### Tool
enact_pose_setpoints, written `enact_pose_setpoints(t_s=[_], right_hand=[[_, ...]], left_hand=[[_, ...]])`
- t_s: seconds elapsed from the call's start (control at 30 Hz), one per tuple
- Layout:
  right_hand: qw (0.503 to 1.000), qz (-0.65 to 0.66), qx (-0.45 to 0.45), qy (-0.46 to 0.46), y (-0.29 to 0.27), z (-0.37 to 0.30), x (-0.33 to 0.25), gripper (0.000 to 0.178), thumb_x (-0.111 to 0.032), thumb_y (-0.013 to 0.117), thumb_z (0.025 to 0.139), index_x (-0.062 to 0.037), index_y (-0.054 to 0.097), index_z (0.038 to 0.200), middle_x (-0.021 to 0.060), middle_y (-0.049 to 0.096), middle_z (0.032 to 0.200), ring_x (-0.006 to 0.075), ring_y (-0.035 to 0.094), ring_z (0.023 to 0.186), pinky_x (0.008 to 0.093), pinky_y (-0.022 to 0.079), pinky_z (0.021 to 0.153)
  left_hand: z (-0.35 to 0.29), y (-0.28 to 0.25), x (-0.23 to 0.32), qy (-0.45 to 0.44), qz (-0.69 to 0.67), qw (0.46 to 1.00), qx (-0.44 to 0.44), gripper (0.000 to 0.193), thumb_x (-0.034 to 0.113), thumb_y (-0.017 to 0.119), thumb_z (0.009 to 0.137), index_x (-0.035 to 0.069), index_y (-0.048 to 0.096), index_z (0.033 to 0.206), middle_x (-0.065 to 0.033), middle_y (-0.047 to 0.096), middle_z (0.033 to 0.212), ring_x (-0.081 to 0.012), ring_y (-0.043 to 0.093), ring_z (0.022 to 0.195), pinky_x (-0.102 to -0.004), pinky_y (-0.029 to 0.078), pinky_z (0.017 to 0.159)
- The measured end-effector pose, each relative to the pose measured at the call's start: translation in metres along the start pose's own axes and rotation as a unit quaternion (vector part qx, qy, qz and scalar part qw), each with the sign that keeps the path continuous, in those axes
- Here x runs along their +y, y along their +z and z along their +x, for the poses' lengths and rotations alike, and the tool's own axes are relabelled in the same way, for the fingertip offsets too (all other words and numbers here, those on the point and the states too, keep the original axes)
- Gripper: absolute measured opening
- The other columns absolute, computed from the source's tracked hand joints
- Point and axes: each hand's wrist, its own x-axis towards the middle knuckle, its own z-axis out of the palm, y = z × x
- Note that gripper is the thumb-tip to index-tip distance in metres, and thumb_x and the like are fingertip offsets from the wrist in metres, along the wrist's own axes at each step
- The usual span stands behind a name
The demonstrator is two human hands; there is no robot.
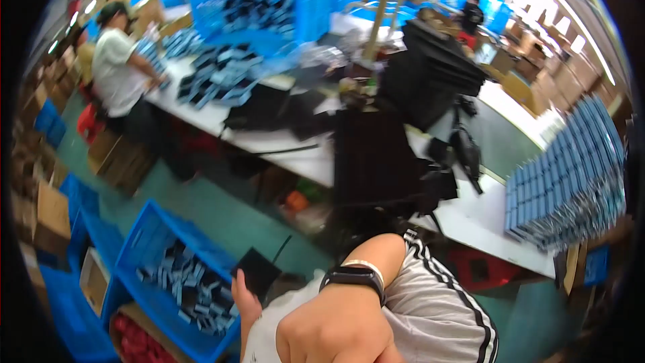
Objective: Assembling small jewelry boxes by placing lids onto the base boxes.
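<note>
My right hand (336, 333), with a black band and a pale bracelet at the wrist, is close at the lower edge. Its back shows, but most of its fingers are cut off or hidden. Farther left, my left hand (246, 306) has a digit against the edge of a black flat square piece (257, 274). It seems to grip that piece, though white cloth hides the rest of the hand. A thin black strap (282, 247) sticks up from the piece. White cloth with black stripes (437, 302) covers part of me beside the right wrist.
A blue crate (144, 228) of small black and light-blue pieces stands at lower left. Black material (373, 161) covers the near table edge. Stacked blue-grey pieces (564, 181) stand at right. Another person (117, 60) works at far left, by a heap of blue-black pieces (222, 74).
</note>
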Motion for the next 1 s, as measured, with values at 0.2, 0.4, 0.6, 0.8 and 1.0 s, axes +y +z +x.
enact_pose_setpoints(t_s=[0.2,0.4,0.6,0.8,1.0], right_hand=[[0.994,0.103,-0.026,-0.006,-0.049,0.041,0.140,0.087,-0.063,0.042,0.084,0.0137,0.047,0.123,0.0081,0.045,0.049,0.0230,0.047,0.041,0.0319,0.035,0.041],[0.985,0.164,0.029,0.037,-0.143,0.042,0.201,0.092,-0.065,0.042,0.083,0.0189,0.046,0.121,0.0040,0.040,0.044,0.0131,0.040,0.031,0.0271,0.027,0.031],[0.986,0.153,-0.054,0.021,-0.236,0.008,0.270,0.081,-0.062,0.045,0.085,0.0064,0.044,0.128,0.0021,0.057,0.064,0.0171,0.050,0.049,0.0303,0.044,0.052],[0.858,-0.020,0.294,0.420,-0.364,-0.086,0.361,0.053,-0.018,0.054,0.091,-0.0033,0.033,0.137,0.0045,0.056,0.073,0.0108,0.054,0.057,0.0240,0.042,0.052],[0.708,-0.132,0.160,0.675,-0.395,-0.172,0.435,0.058,-0.033,0.068,0.081,-0.0018,0.048,0.125,0.0095,0.057,0.085,0.0164,0.053,0.071,0.0278,0.044,0.065]], left_hand=[[0.094,-0.070,0.097,-0.004,-0.057,0.995,0.082,0.032,0.028,0.054,0.092,0.001,0.054,0.110,-0.0094,0.061,0.106,-0.0184,0.060,0.094,-0.0292,0.048,0.081],[0.200,-0.093,0.127,0.016,-0.096,0.984,0.149,0.031,0.025,0.057,0.090,0.002,0.054,0.110,-0.0097,0.062,0.106,-0.0194,0.062,0.093,-0.0307,0.050,0.080],[0.290,-0.043,0.144,-0.037,-0.088,0.993,0.075,0.029,0.018,0.053,0.091,0.004,0.053,0.116,-0.0076,0.060,0.109,-0.0185,0.059,0.098,-0.0307,0.048,0.084],[0.391,0.018,0.191,-0.033,-0.046,0.997,-0.044,0.049,0.007,0.052,0.087,0.002,0.035,0.133,-0.0122,0.047,0.125,-0.0199,0.049,0.112,-0.0333,0.043,0.091],[0.471,0.060,0.240,0.015,0.066,0.993,-0.100,0.073,-0.002,0.057,0.082,0.009,0.019,0.143,-0.0137,0.045,0.129,-0.0225,0.046,0.116,-0.0351,0.040,0.098]])
